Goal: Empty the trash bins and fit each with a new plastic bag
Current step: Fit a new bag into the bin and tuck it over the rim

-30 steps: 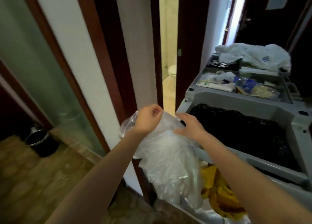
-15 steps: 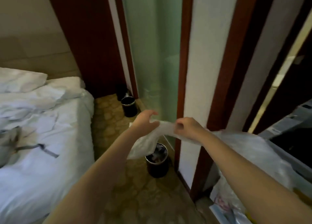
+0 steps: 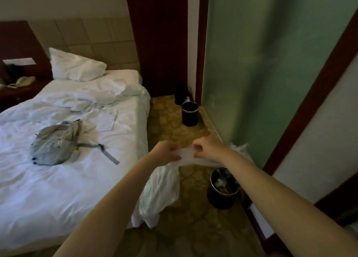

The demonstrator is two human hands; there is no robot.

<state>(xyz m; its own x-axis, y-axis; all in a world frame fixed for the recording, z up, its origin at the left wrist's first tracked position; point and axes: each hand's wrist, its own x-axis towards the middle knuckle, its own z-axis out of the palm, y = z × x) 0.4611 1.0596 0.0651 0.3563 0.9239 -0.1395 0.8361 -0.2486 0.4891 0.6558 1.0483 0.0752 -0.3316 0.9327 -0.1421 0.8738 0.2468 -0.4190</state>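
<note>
From the head camera I see both arms reaching forward over the patterned carpet [image 3: 174, 125]. My left hand [image 3: 166, 153] and right hand [image 3: 208, 148] sit close together near the middle of the frame. The fingers of each are curled and pinching the top edge of a thin, translucent plastic bag [image 3: 160, 194]. The film is pulled taut in the short span between them. Most of the bag hangs down toward 6 o'clock from the left hand, in front of the corner of the bed [image 3: 58, 189]. A crumpled part shows past the right wrist at 3 o'clock.

At 5 o'clock from the right hand a dark round trash bin [image 3: 220, 200] stands on the carpet with rubbish inside. A second dark bin [image 3: 189, 117] stands at 12 o'clock from the hands, beside the frosted green glass panel [image 3: 261, 62]. I cannot tell what it holds.

At 9 o'clock the bed carries rumpled white sheets, a grey backpack [image 3: 54, 142] and a pillow [image 3: 75, 65]. A telephone [image 3: 23, 81] sits at 10 o'clock.
</note>
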